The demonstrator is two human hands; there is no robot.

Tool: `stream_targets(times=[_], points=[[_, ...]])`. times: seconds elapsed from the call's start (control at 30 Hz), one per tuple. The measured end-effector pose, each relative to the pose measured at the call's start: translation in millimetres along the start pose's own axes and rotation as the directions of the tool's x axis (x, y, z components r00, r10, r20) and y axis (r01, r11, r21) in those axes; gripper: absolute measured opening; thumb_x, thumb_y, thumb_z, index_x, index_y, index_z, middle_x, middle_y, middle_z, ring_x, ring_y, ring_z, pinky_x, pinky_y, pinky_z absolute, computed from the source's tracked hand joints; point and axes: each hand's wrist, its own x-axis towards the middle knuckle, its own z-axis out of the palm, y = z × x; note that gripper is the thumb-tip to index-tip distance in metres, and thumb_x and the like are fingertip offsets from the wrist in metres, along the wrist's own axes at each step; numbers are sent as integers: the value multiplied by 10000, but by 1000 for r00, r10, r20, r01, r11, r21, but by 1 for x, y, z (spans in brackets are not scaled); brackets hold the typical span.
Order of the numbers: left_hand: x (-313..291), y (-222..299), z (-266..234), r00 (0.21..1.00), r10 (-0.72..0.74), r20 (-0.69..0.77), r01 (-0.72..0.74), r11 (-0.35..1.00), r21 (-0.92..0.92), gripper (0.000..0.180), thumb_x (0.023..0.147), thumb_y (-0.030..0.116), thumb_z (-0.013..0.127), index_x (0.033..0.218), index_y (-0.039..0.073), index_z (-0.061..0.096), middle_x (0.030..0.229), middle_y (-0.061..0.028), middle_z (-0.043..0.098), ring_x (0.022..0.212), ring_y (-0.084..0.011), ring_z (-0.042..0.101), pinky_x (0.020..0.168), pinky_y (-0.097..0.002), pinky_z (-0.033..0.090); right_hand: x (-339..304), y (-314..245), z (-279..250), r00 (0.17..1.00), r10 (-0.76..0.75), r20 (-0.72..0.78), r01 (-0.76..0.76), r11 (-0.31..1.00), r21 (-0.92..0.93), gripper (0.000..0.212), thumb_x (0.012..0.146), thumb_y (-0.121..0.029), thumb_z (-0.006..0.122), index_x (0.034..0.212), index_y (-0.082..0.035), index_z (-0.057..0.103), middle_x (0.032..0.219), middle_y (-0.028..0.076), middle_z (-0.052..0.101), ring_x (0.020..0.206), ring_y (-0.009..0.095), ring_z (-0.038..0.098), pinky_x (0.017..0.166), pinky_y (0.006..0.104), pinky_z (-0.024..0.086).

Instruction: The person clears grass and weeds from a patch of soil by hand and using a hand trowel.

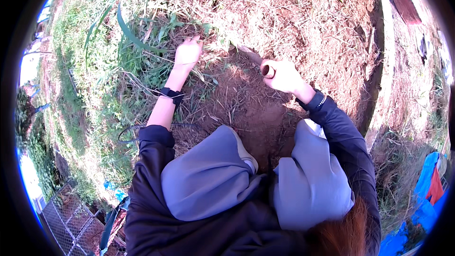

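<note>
Among the green weeds (156, 61), my left hand (188, 53) reaches down with its fingers curled into the stems at ground level. The fingertips are partly hidden by the plants, and the hand looks closed on some weeds. To its right, my right hand (285, 77) is wrapped round the handle of a bladed hand tool (255, 58). The round, hollow-looking butt of the handle faces up at me. Its dark blade slants up and left, the pale tip close to the edge of the weeds; whether it touches the soil I cannot tell.
Bare brown soil (251, 109) lies before my knees, with dry plant litter (303, 23) beyond. A pale board-like edging (386, 52) runs along the right. Blue sheeting (424, 185) lies at lower right, wire mesh fencing (71, 220) at lower left.
</note>
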Motion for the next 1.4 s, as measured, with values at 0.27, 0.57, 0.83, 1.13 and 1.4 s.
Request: stream_targets(times=[0.27, 0.57, 0.83, 1.13, 1.4], points=[[-12, -7, -12, 999, -7, -44, 9, 999, 42, 281, 706, 190, 637, 959, 80, 584, 1059, -82, 551, 951, -271, 547, 736, -345, 515, 3, 21, 23, 1000, 22, -10, -20, 982, 189, 149, 632, -135, 598, 777, -123, 567, 648, 94, 578, 618, 286, 594, 584, 351, 479], [-39, -17, 29, 936, -281, -214, 247, 954, -169, 284, 695, 192, 631, 945, 59, 610, 973, -91, 580, 859, -269, 566, 715, -359, 497, -34, 22, -69, 984, 176, -14, -169, 962, 216, 184, 625, -43, 613, 805, -35, 575, 691, 52, 568, 643, 119, 547, 642, 249, 449], [-26, -20, 42, 906, -340, -251, 223, 890, -398, 351, 704, 163, 665, 1009, 35, 549, 994, -161, 552, 837, -338, 572, 689, -398, 483, 148, 14, 54, 949, -56, -310, 155, 940, 305, 189, 654, -166, 653, 783, -52, 577, 697, 111, 580, 651, 264, 565, 621, 329, 457], [-34, -36, 55, 871, -363, -331, 132, 822, -554, 269, 711, 156, 653, 945, 65, 554, 905, -145, 551, 768, -348, 561, 634, -414, 466, 129, 29, -23, 983, 162, 88, -177, 697, 695, 137, 704, -23, 616, 832, -21, 567, 544, 4, 507, 382, 65, 447, 351, 205, 342], [-49, -59, 80, 851, -403, -336, 111, 764, -635, 261, 720, 183, 660, 924, 56, 558, 945, -127, 536, 764, -343, 559, 626, -411, 464, 49, 19, -37, 993, -57, 103, 26, 960, 278, 182, 630, -22, 616, 806, -39, 575, 685, 0, 544, 647, 68, 504, 627, 225, 426]])
